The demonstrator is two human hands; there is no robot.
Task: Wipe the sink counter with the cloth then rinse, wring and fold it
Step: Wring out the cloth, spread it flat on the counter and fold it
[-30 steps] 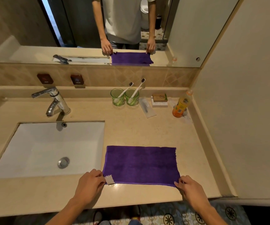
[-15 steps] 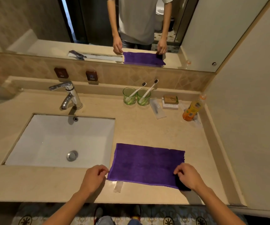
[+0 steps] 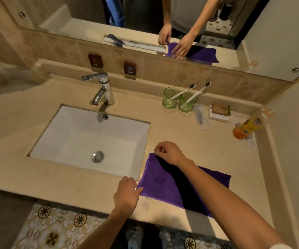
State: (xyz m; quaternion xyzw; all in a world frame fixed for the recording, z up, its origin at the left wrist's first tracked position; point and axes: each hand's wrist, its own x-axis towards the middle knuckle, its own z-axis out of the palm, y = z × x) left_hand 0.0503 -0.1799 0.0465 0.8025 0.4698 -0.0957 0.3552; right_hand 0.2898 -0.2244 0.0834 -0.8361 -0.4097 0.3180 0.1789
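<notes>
The purple cloth (image 3: 165, 182) lay flat on the table (image 3: 217, 151), just right of the white sink (image 3: 84, 137). The left hand (image 3: 127, 194) pinched its near left corner between pressed-together fingers. The right hand (image 3: 170, 152), its arm crossing over the cloth, pinched the far left corner, fingers closed on the fabric.
</notes>
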